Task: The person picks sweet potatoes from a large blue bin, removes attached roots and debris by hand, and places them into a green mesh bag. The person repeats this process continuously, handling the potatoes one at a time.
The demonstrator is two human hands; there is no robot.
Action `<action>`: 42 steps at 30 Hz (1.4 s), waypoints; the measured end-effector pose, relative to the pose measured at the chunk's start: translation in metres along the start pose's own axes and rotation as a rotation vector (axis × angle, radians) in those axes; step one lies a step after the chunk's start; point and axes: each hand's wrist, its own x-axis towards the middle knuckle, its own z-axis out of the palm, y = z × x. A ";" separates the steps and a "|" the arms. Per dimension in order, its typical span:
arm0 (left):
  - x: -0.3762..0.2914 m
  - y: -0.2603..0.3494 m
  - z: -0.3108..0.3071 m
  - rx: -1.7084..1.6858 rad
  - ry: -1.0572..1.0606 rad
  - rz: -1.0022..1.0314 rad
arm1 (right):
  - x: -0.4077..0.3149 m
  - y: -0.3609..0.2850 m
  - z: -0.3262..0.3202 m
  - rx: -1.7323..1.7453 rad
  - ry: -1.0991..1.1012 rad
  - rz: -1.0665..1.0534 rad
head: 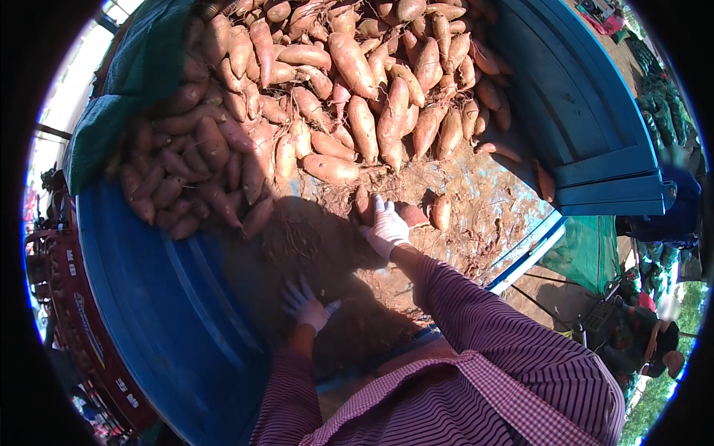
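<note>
My right hand (pixel 386 227), in a white glove, is at a sweet potato (pixel 364 204) on the dirty truck bed (pixel 474 189). Its fingers are spread; whether they grip the root cannot be made out. Just right of that hand lie a broken-looking sweet potato piece (pixel 414 216) and a small whole sweet potato (pixel 440 212). My left hand (pixel 308 308), gloved too, is spread over the shaded bed with nothing in it. Beyond both hands rises a large heap of sweet potatoes (pixel 362 120), with fine roots among them.
Blue metal side walls stand at left (pixel 167 290) and right (pixel 591 128). Green cloth (pixel 128 83) hangs over the far left wall. A green mesh sheet (pixel 583 251) spreads past the bed's right edge. Two people are outside at right, one seated (pixel 641 340). A red vehicle (pixel 83 312) stands left.
</note>
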 end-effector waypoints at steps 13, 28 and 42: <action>-0.002 0.001 -0.002 0.015 -0.033 -0.026 | -0.003 0.036 -0.038 2.142 -1.099 -0.022; -0.001 -0.005 0.005 -0.002 0.068 0.009 | -0.031 -0.012 -0.036 2.235 -1.141 -0.033; 0.007 0.001 0.016 0.068 0.104 -0.027 | -0.207 0.172 -0.112 1.184 0.303 0.526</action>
